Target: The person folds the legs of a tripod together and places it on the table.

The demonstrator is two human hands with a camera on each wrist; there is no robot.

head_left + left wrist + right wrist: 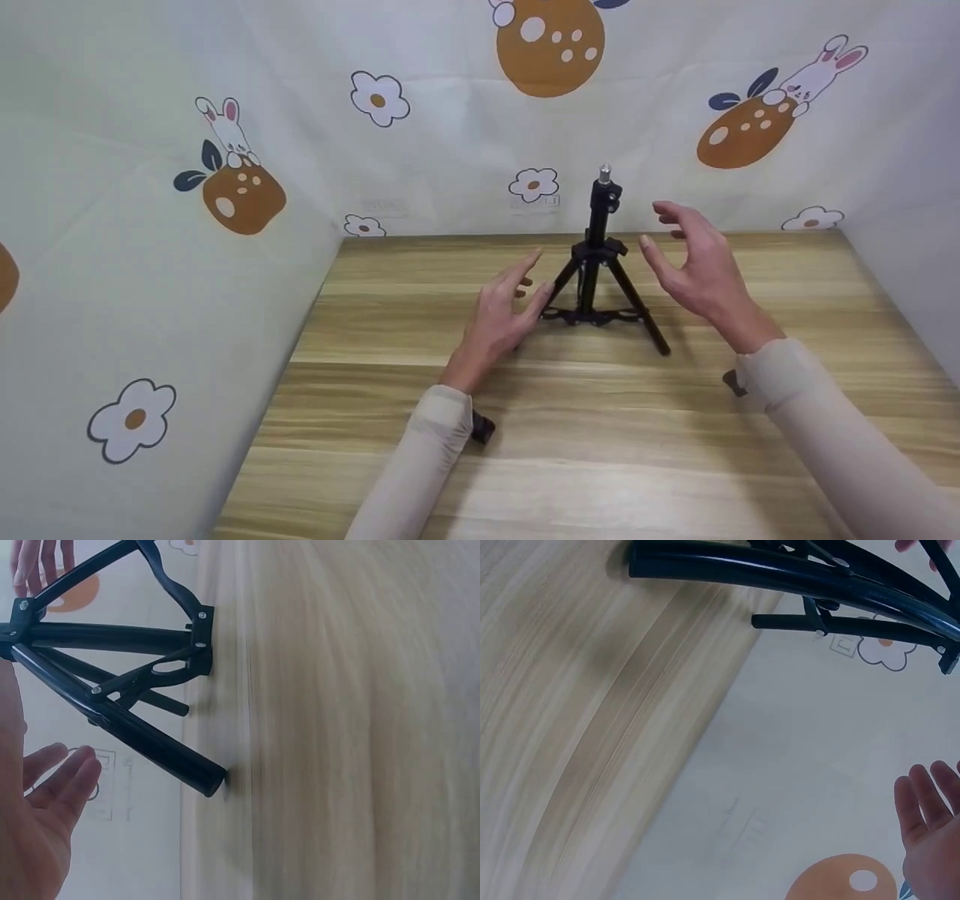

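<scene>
A small black tripod stand [598, 225] with a silver stud on top stands upright on the wooden table, its legs spread. My left hand [499, 311] is beside its left leg, fingers loosely extended; in the head view the thumb overlaps that leg, and I cannot tell whether they touch. In the left wrist view the left hand [52, 817] appears apart from the tripod's legs [161, 750]. To the right of the stand, my right hand [705, 270] hovers with relaxed fingers, holding nothing. The right wrist view shows that hand [934, 825] away from the tripod leg [780, 568].
The wood-grain table [585, 450] meets a pale fabric backdrop [450, 150] printed with rabbits, oranges and flowers behind the stand and on both sides. Small dark wrist-worn pieces [482, 427] show under the sleeves.
</scene>
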